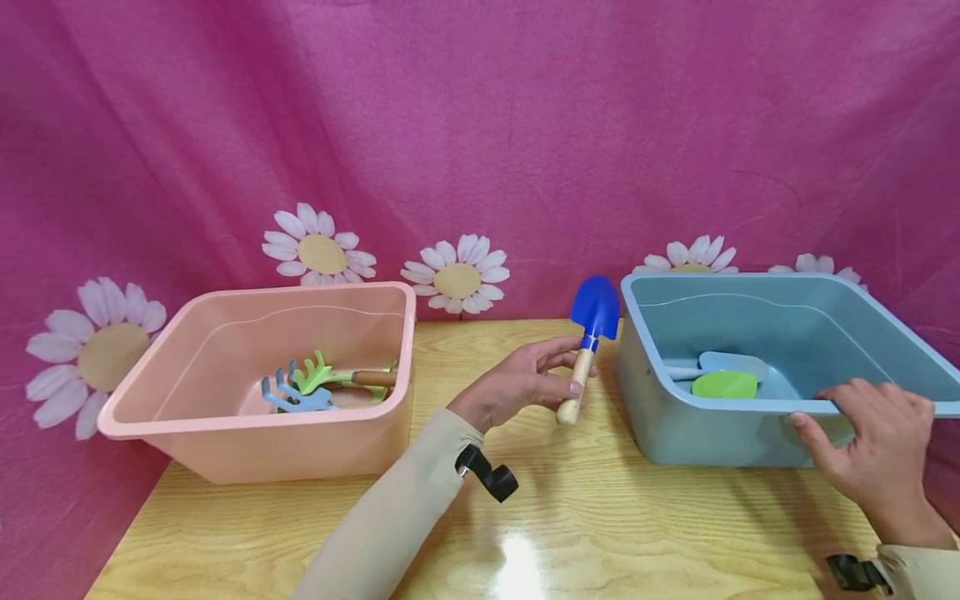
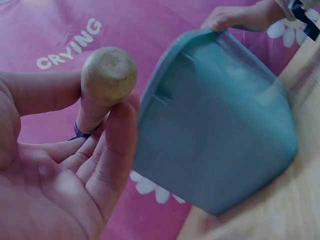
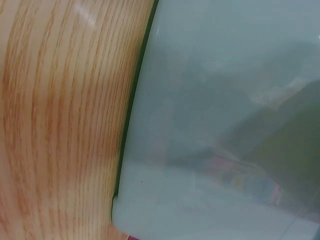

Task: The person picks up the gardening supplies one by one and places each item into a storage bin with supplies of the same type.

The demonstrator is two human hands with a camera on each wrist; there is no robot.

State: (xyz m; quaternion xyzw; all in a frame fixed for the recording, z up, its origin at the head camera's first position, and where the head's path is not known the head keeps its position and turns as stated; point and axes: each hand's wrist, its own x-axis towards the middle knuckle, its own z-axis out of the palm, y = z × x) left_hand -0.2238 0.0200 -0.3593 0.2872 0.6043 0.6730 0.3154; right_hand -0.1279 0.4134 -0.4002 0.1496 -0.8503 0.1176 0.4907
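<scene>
My left hand [image 1: 528, 375] holds a small garden trowel by its wooden handle [image 1: 576, 387], fingers and thumb around it. The trowel's blue blade [image 1: 596, 307] points up and away, just left of the blue-grey tub [image 1: 637, 400]. In the left wrist view the rounded handle end [image 2: 109, 75] faces the camera. My right hand [image 1: 877, 437] grips the near rim of that tub, fingers over the edge and thumb outside. Inside the tub lie a green blade [image 1: 724, 385] and a pale blue trowel blade [image 1: 735, 364]. The right wrist view shows mainly the tub's wall [image 3: 200, 125].
A pink tub [image 1: 300, 454] stands on the left, holding a light blue hand rake [image 1: 300, 398], a green hand rake [image 1: 315, 372] and a brown handle [image 1: 373, 378]. Both tubs stand on the wooden table [image 1: 570, 517], against a magenta flowered cloth [image 1: 480, 125].
</scene>
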